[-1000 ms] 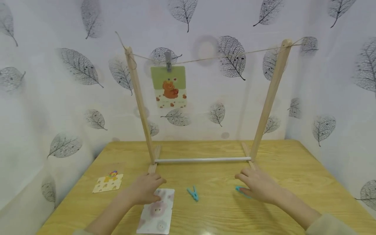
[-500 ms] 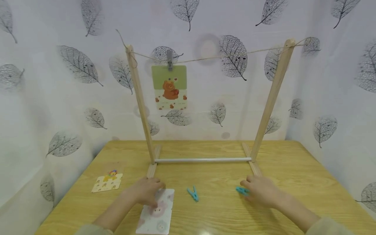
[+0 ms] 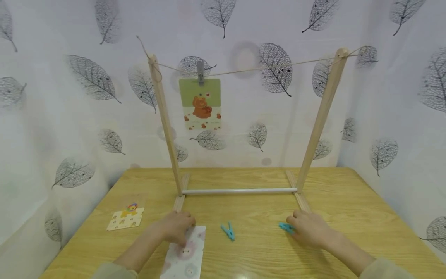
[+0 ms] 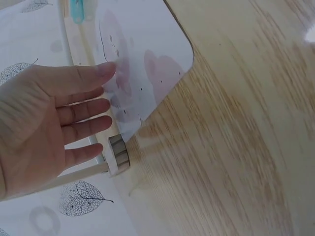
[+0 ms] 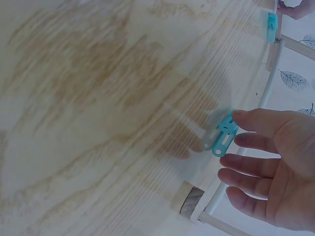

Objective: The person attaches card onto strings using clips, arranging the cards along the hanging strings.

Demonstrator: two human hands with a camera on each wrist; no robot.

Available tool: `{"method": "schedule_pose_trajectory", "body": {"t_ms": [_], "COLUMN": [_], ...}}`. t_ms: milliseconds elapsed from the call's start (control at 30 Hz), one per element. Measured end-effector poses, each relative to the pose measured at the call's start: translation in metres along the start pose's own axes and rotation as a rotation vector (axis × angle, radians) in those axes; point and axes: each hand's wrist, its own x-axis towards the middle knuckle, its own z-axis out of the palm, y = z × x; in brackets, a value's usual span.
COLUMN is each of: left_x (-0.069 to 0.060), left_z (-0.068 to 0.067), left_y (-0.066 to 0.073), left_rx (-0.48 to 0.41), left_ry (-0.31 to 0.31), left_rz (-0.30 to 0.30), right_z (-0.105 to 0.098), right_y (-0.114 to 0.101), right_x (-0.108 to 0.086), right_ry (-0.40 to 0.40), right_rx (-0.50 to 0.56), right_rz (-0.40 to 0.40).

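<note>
A white card (image 3: 188,261) with pink pictures lies flat on the table. My left hand (image 3: 175,228) is at its far end, the thumb on the card's face and the loosely extended fingers by its edge; in the left wrist view this hand (image 4: 49,113) does not close round the card. At the right, my right hand (image 3: 311,230) pinches one end of a turquoise clothespin (image 3: 286,228) between thumb and forefinger. The right wrist view has the clothespin (image 5: 226,135) at the fingertips. A second turquoise clothespin (image 3: 228,231) lies between the hands.
Behind the hands stands a wooden frame (image 3: 320,120) with a white crossbar (image 3: 240,191) and a string (image 3: 251,69) across its top. A grey clip (image 3: 200,73) hangs a bear card (image 3: 201,116) from the string. A yellow lion card (image 3: 127,217) lies at the left.
Both hands have come down slightly, the left thumb onto the white card. The right hand has shifted so that more of its clothespin shows. The cards and clothespins have stayed in place.
</note>
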Motion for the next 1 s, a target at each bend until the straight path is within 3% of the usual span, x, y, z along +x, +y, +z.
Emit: {"method": "schedule_pose_trajectory", "body": {"t_ms": [267,567,700,1000], "left_x": [0.002,0.005,0.006,0.004], "left_z": [-0.007,-0.008,-0.005,0.006], "left_y": [0.007,0.009,0.006,0.0], "left_rx": [0.006,-0.012,0.005,0.113], "left_ry": [-0.03,-0.068,-0.023,0.133], "left_rz": [-0.048,-0.063,-0.043,0.074], "right_z": [0.003,0.01,0.013,0.01], "right_y": [0.002,0.003,0.003,0.0], "right_x": [0.002,0.003,0.003,0.005], "right_ry": [0.005,0.01,0.01,0.035], "right_rx": [0.045,0.024,0.033,0.027], "right_rz": [-0.027,-0.03,-0.031,-0.011]}}
